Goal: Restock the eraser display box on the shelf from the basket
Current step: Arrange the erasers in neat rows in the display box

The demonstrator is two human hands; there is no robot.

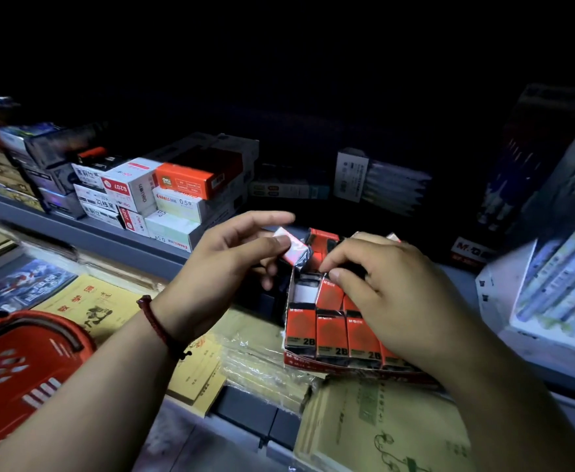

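Over the shelf (pixel 92 229) lip, a wrapped eraser (pixel 291 247) waits above the eraser display box (pixel 313 361).
I see the box sitting at the shelf's front edge, its front row of 2B packs (pixel 332 332) tight and one gap (pixel 305 291) open at back left. My left hand (pixel 231 264) pinches the wrapped eraser just above that gap. My right hand (pixel 391 287) curls its fingertips onto a middle-row pack (pixel 328 294). I judge three risks: the glossy wrap slipping from so light a pinch in this dim light, the eraser jamming crooked against its neighbours, or a downward push tipping the box toward the notebooks (pixel 85 301) and red basket (pixel 24 362) below.
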